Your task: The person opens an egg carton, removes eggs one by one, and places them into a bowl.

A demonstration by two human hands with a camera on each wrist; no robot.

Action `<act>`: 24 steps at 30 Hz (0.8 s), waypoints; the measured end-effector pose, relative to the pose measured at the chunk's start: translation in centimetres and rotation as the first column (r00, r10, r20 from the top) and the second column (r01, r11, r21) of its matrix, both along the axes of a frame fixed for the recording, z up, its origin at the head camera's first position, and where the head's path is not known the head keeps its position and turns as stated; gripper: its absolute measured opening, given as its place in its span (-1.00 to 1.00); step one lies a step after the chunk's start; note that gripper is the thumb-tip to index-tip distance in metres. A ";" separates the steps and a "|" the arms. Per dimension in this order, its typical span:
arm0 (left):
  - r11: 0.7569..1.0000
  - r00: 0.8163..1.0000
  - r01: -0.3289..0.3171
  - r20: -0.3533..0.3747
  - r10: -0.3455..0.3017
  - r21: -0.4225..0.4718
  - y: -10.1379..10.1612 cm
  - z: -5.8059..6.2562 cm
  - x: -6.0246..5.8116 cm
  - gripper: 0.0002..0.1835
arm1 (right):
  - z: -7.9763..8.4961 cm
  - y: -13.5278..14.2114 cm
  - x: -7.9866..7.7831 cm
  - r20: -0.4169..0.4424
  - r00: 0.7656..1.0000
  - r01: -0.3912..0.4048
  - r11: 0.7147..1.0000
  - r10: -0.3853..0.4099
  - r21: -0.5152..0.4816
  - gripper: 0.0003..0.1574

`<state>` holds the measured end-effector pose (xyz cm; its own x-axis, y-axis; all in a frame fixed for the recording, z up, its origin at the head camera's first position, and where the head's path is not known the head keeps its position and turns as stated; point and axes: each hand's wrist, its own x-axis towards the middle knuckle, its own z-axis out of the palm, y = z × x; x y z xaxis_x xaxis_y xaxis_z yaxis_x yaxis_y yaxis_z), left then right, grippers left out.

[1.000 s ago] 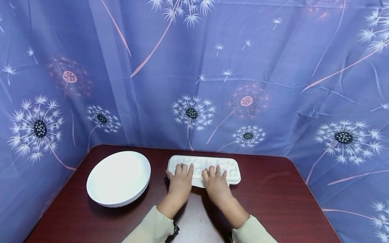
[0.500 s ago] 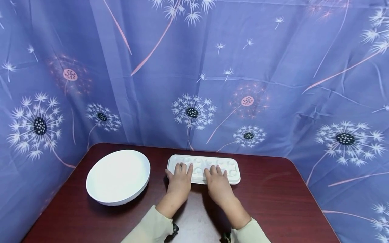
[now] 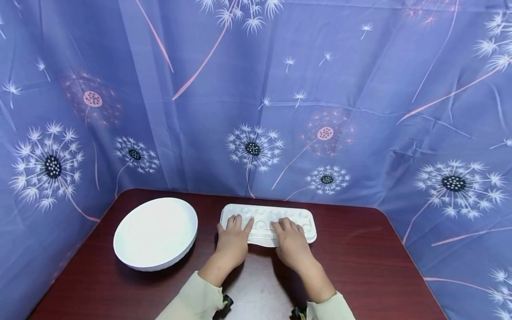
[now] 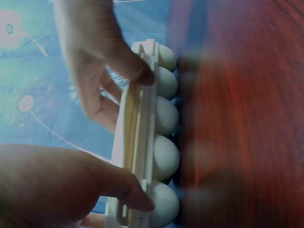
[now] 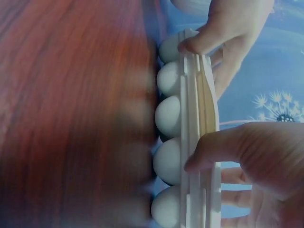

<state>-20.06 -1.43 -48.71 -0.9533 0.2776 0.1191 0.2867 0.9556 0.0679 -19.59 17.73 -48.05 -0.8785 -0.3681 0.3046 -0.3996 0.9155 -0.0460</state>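
White tray (image 3: 262, 225): its long axis ran left to right across the tabletop (image 3: 360, 258); left hand (image 3: 233, 242) and right hand (image 3: 294, 245) each held its near edge in a pinching grip.

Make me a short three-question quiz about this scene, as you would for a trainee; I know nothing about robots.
1. Open question: in the head view, what sits on the dark red wood-look table to the left of the long, white, plastic-looking carton with rounded bumps?
2. True or false: only one hand touches the carton.
3. Fill in: in the wrist views, each hand's ____ lies along the carton's near side.

Key
1. A wide, round white bowl.
2. False: the left hand and the right hand both touch it.
3. Thumb.
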 end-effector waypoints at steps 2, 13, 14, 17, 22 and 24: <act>0.999 1.000 -0.001 0.022 0.000 0.035 -0.1 0.1 0.0 -0.22 | -0.1 0.3 0.1 -0.006 1.000 -0.011 1.000 0.011 -0.021 -0.13; 0.978 0.999 -0.015 0.045 0.006 0.207 -1.1 0.2 -0.2 -0.20 | -0.4 1.3 0.1 -0.022 0.998 -0.069 0.989 0.067 -0.130 -0.07; 0.976 0.999 -0.017 0.044 0.008 0.219 -1.2 0.2 -0.2 -0.19 | -0.3 1.4 0.1 -0.019 0.998 -0.068 0.988 0.066 -0.137 -0.07; 0.968 0.999 -0.025 0.042 0.015 0.249 -1.4 0.3 -0.3 -0.19 | 0.1 1.7 0.1 -0.019 0.998 -0.058 0.987 0.056 -0.152 -0.08; 0.964 0.999 -0.036 0.019 0.032 0.263 -1.4 0.6 -0.6 -0.18 | 0.7 2.6 -0.2 -0.021 1.000 -0.023 0.985 0.020 -0.169 -0.08; 0.961 0.999 -0.035 -0.004 0.038 0.273 -1.5 0.8 -0.7 -0.18 | 0.8 3.0 -0.3 -0.017 1.000 0.001 0.984 -0.004 -0.178 -0.07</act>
